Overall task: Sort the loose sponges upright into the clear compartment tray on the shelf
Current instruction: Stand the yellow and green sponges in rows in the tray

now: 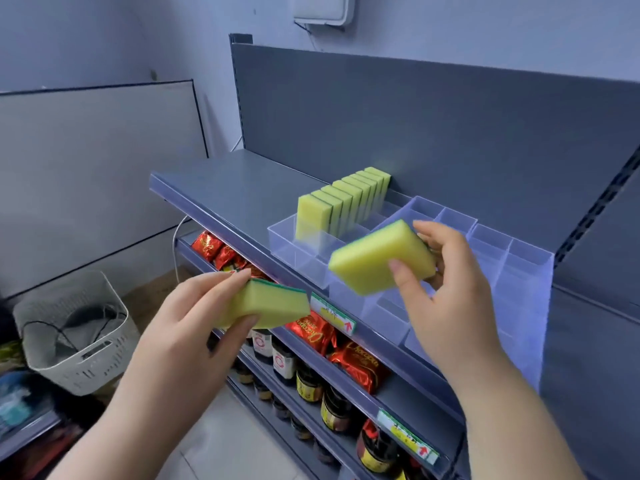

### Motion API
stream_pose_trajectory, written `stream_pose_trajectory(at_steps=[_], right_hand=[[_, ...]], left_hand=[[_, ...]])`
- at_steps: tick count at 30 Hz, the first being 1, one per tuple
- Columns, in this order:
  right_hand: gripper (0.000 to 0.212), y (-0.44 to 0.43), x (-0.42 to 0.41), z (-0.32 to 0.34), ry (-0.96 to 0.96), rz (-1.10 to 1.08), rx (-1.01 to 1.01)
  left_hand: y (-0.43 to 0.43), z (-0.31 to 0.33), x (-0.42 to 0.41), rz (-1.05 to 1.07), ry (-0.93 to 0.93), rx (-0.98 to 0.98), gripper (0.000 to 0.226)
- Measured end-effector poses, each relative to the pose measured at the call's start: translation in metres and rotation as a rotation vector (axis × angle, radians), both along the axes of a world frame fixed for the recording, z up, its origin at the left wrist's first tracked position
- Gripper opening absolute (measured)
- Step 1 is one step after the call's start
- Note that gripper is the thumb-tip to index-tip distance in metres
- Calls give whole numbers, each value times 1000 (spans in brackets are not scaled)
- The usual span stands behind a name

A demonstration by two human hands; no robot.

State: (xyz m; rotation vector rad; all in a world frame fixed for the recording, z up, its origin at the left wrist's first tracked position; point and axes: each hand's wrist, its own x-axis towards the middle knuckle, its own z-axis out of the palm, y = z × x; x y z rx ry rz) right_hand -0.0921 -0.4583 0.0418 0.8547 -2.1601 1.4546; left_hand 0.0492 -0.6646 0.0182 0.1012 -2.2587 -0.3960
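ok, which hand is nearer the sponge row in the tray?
Right. The right hand is at the tray, just right of the sponge row; the left hand is lower, before the shelf edge.

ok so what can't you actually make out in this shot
All in the head view:
Middle compartments of the clear tray: covered by the right hand and the right-hand sponge.
Number of sponges in the upright row: the rear ones blur together.
Price label text: too small and blurred.
Underside of the left-hand sponge, held by the left hand: turned away from the camera.
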Motion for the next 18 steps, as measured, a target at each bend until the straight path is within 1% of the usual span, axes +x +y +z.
stream_pose_trajectory(at_steps=[4, 9, 13, 18], right_hand=[[34, -35, -21, 2, -62, 26, -71], [32, -71, -44, -1, -96, -36, -85], [29, -102, -58, -6, -81, -134, -24], [27, -140, -72, -4, -117, -296, -28]], left_hand=[[-29, -7, -21, 0, 5, 45, 40], [-77, -9, -61, -6, 39, 144, 40], [-120, -7, -98, -72, 47, 321, 45], [-172, 1, -152, -213, 17, 346, 45]])
